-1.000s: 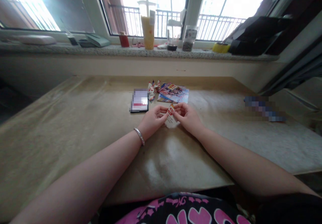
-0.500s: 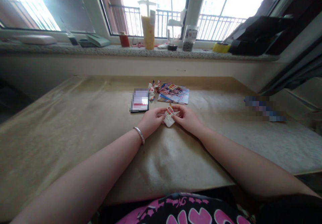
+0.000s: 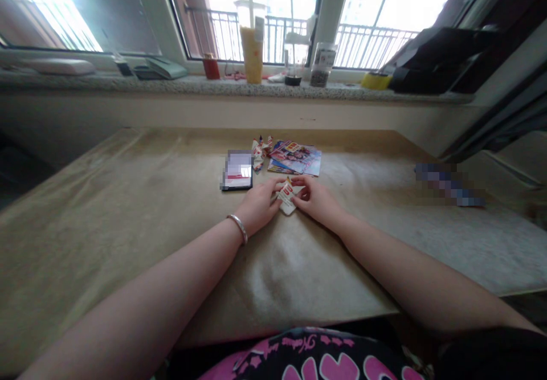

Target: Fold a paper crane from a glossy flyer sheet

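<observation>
Between both hands, over the middle of the table, is a small folded piece of printed paper (image 3: 287, 200), whitish with red lettering and a yellow tip. My left hand (image 3: 261, 202), below a silver bangle (image 3: 237, 229), grips its left side with bent fingers. On the right side, my right hand (image 3: 315, 197) pinches it between thumb and fingers. Some fingertips are hidden behind the paper. Just beyond the hands lies a pile of colourful printed sheets (image 3: 297, 159). Several folded paper pieces (image 3: 259, 151) sit left of that pile, and a dark-framed tablet or phone (image 3: 239, 170) lies nearer.
A cloth-like cover spreads over the table (image 3: 162, 209). Far right lies a blurred bluish item (image 3: 448, 185). Along the windowsill (image 3: 171, 86) stand a tall yellow drink cup (image 3: 252, 55), a clear cup (image 3: 293, 64), a container (image 3: 321, 66) and a black bag (image 3: 431, 64).
The folded paper has turned slightly between my hands. The fingers of both hands have shifted a little on it. Other things on the table stay in place.
</observation>
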